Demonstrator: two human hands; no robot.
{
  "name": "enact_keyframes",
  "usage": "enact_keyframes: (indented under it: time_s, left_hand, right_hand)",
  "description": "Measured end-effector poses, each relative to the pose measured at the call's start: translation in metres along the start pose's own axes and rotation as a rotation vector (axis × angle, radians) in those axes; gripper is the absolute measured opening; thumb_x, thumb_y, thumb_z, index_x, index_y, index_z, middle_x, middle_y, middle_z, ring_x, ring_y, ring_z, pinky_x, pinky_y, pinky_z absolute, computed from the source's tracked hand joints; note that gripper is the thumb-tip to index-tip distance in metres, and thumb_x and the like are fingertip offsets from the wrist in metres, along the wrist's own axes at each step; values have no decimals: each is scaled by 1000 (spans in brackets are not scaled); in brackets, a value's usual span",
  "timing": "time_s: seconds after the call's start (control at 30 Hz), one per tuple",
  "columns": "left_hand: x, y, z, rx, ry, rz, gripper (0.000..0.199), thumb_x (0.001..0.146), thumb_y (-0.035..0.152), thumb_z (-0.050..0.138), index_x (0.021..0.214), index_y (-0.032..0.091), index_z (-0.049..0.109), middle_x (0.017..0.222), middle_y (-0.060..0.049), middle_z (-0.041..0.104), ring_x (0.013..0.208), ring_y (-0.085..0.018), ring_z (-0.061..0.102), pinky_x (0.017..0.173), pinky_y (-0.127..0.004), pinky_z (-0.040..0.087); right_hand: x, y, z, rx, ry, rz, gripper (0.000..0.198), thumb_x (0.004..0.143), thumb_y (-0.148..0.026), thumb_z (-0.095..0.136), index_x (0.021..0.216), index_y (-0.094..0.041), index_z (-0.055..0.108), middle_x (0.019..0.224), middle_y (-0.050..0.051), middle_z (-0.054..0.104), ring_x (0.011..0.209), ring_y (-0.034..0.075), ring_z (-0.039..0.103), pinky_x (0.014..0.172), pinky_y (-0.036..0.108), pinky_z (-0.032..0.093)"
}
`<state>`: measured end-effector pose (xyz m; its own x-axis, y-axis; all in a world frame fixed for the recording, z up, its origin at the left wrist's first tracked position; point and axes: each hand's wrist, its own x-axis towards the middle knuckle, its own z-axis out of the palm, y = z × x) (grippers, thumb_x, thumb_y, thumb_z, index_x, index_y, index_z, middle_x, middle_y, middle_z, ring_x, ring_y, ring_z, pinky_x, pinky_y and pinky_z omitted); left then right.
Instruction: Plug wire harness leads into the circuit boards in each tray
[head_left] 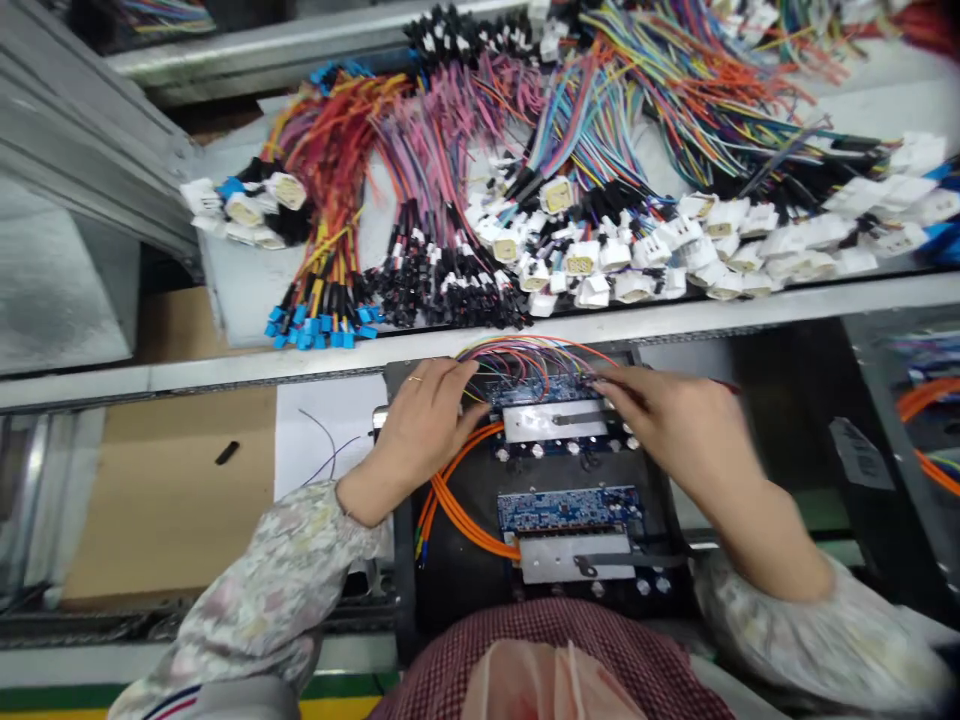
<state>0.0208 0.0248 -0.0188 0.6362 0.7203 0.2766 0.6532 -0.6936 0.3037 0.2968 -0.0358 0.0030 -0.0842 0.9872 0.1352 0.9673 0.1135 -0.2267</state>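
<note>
My left hand [431, 420] curls its fingers round the left end of a bunch of thin coloured wires [517, 345]. These wires arch over the upper blue circuit board [517, 388], which carries a silver metal plate [525, 422]. At the board's right end my right hand [679, 415] pinches with thumb and forefinger at a wire end; the fingers partly hide the exact spot. Below lies a second blue circuit board [566, 510] with its own metal plate [551, 560]. Thick orange cables [457, 505] loop out to the left of both boards.
Both boards rest on a black tray [450, 590]. Behind the metal rail [330, 355], wire harnesses [585, 130] with white connectors [592, 290] and blue connectors [322, 328] are heaped. Left are cardboard [172, 490], a small black piece [227, 453] and white paper [296, 430] with loose wires.
</note>
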Motion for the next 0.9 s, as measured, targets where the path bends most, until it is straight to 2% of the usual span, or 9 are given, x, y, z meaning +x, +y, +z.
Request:
enact_keyframes:
  time_s: [0.1, 0.2, 0.33, 0.43, 0.6, 0.73, 0.8, 0.83, 0.9]
  left_hand:
    - [-5, 6, -5, 15, -62, 17, 48, 86, 34, 70, 121, 7, 53, 112, -18, 62, 104, -31, 59, 90, -45, 53]
    - [-8, 8, -6, 88, -124, 21, 39, 86, 30, 71, 114, 6, 57, 113, -19, 61, 105, -31, 58, 91, -45, 52]
    - [-12, 8, -4, 183, -142, 52, 36, 94, 43, 57, 106, 9, 60, 110, -17, 61, 101, -30, 58, 85, -43, 51]
    - [-15, 7, -3, 218, -130, 68, 46, 96, 54, 48, 105, 10, 60, 107, -16, 61, 98, -29, 57, 83, -41, 50]
    - [-17, 5, -2, 257, -121, 98, 53, 95, 60, 44, 105, 11, 60, 102, -16, 61, 95, -30, 55, 79, -40, 47]
    - [-16, 4, -2, 207, -108, 78, 51, 93, 59, 50, 108, 11, 60, 108, -15, 61, 97, -29, 55, 82, -41, 46]
    - [-15, 1, -3, 156, -81, 74, 49, 92, 57, 53, 108, 11, 61, 108, -15, 62, 99, -30, 55, 83, -42, 46]
    - [-15, 0, -4, 122, -61, 74, 46, 93, 54, 55, 108, 12, 62, 107, -15, 63, 99, -30, 56, 84, -43, 46]
    - [-14, -1, -7, 28, 0, 73, 35, 94, 45, 56, 106, 13, 64, 106, -14, 65, 99, -29, 57, 84, -44, 46]
  right_hand:
    - [24, -7, -25, -56, 97, -132, 50, 99, -51, 39, 92, -20, 78, 59, 7, 69, 42, 17, 53, 47, 31, 27]
    - [84, -48, -35, -86, 186, -269, 42, 97, -48, 46, 88, -21, 77, 62, 7, 68, 50, 18, 57, 49, 31, 25]
    - [179, -141, -3, -73, -18, -539, 24, 93, -21, 50, 94, -19, 74, 85, 9, 73, 78, 22, 65, 59, 31, 33]
    - [227, -196, 37, -65, -87, -732, 32, 90, -6, 43, 105, -15, 70, 107, 14, 72, 101, 26, 63, 68, 32, 39]
    - [253, -217, 58, -107, -131, -733, 30, 89, -4, 44, 99, -9, 71, 111, 20, 70, 106, 28, 61, 72, 33, 44]
    - [242, -187, -10, 64, 178, -570, 39, 95, -9, 38, 121, -14, 66, 110, 12, 72, 100, 26, 66, 76, 34, 47]
    - [221, -160, -62, 86, 308, -498, 49, 96, -10, 29, 138, -17, 55, 134, 9, 60, 118, 25, 59, 86, 35, 45]
    - [206, -146, -88, 100, 383, -454, 51, 98, -14, 22, 136, -14, 56, 139, 8, 55, 124, 25, 54, 89, 36, 41]
    - [166, -117, -128, 147, 368, -421, 66, 99, -35, 9, 121, -11, 66, 117, 6, 64, 118, 26, 57, 84, 40, 38]
